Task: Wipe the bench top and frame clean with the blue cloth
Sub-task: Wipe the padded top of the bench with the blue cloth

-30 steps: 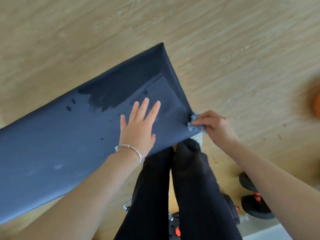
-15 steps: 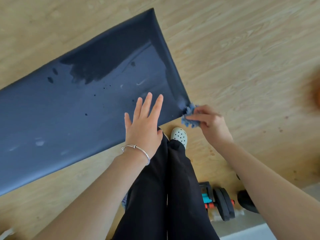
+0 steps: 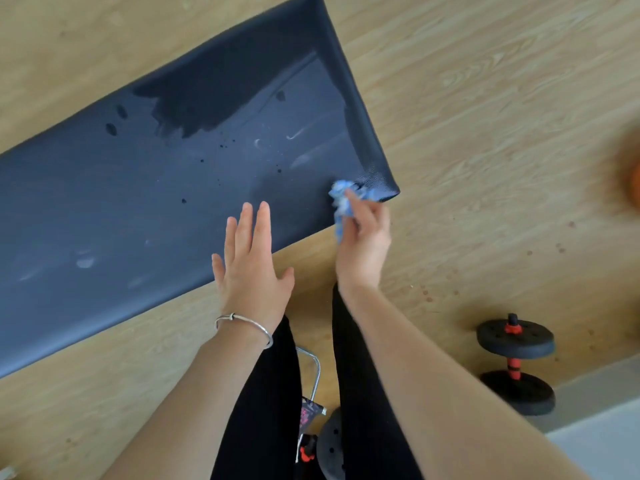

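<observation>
The floor (image 3: 485, 98) fills most of what I see, pale wooden planks running under everything. Across it lies the bench (image 3: 138, 202), a long dark top slanting from the lower left up to the upper right, its short end toward the right. My legs (image 3: 263, 410), in black trousers, stand at the bench's near side, below the middle.

A big, darker wet patch (image 3: 214, 91) spreads over the far part of the bench near its right end. Paler smears (image 3: 298, 133) and a few small dark drops (image 3: 225, 145) lie on the drier surface closer to me. On the floor well to my right stands a black dumbbell (image 3: 516, 358) with a red-orange handle. Part of a second dumbbell (image 3: 330, 445) shows by my feet at the bottom, just beside a bent metal tube (image 3: 313, 372). At the right edge there is a blurred orange thing (image 3: 633, 181) that I cannot make out.

My left hand (image 3: 252, 271) is flat, with the fingers straight and close together and the thumb out. Its fingertips (image 3: 263, 209) lie over the bench's near edge, and the palm hangs past that edge above the floor. I cannot tell whether it touches the bench.

My right hand (image 3: 363, 244) has its fingers curled round the cloth (image 3: 343, 199). The cloth is a bunched blue wad, blurred, held against the bench's near right corner. A thin silver bracelet (image 3: 242, 322) circles my left wrist.
</observation>
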